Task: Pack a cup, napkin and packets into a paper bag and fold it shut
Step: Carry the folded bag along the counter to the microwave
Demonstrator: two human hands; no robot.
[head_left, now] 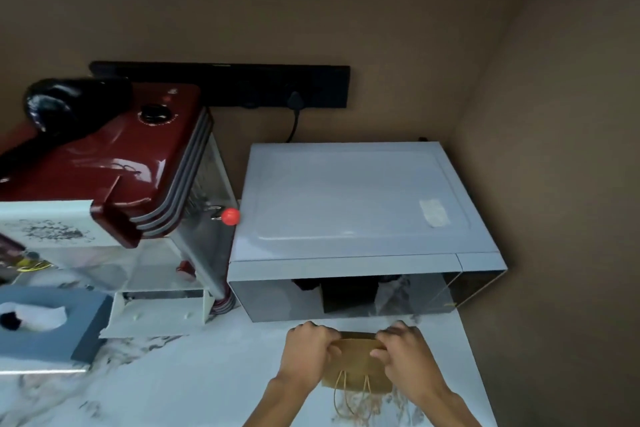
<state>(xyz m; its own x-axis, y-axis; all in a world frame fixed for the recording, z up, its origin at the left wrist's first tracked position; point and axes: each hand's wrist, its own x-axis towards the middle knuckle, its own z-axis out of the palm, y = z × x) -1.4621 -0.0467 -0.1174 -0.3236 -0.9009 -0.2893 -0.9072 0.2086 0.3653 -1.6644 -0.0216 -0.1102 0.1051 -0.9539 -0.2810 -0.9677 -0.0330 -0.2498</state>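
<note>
A brown paper bag stands on the white marble counter just in front of the microwave. Its top is folded over toward me, and its twine handles hang down the near side. My left hand grips the folded top at its left end. At the right end my right hand pinches the same fold. Both hands press the fold flat. Cup, napkin and packets are out of sight; I cannot tell what the bag holds.
A white microwave stands right behind the bag. Left of it is a red-topped appliance with a red knob. A grey tissue box sits at far left. Brown walls close in behind and to the right.
</note>
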